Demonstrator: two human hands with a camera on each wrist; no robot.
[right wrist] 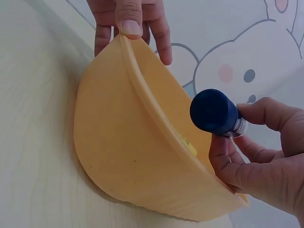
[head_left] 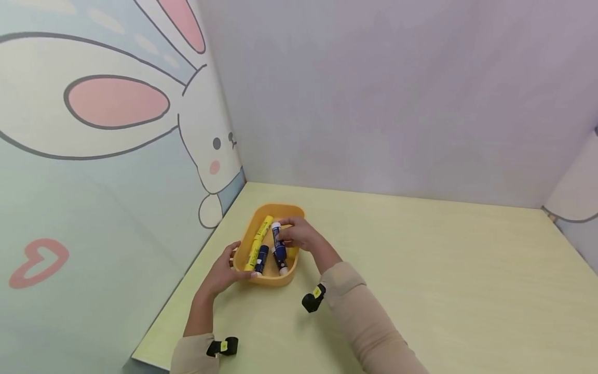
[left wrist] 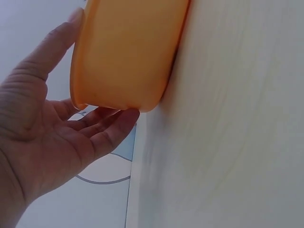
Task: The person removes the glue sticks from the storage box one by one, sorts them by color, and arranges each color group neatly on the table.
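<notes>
An orange plastic bin [head_left: 268, 281] stands on the table near the left wall. My left hand [head_left: 221, 274] grips its near left corner, thumb on the rim and fingers along the outside, as the left wrist view of the bin [left wrist: 128, 52] shows. Over the bin, my right hand [head_left: 301, 234] pinches a blue marker [head_left: 279, 245] with a white end between thumb and fingers. In the right wrist view that marker's round blue cap [right wrist: 211, 111] faces the camera, above the rim. Inside the bin lie yellow markers [head_left: 254, 254], a dark blue marker [head_left: 262, 258] and another dark marker [head_left: 282, 266], partly covered.
The pale wooden table [head_left: 420, 280] stretches to the right of the bin. A wall with a rabbit drawing [head_left: 205, 140] rises close on the left, and a plain pale wall [head_left: 397, 93] stands behind. Black straps with small devices [head_left: 314, 298] sit on both wrists.
</notes>
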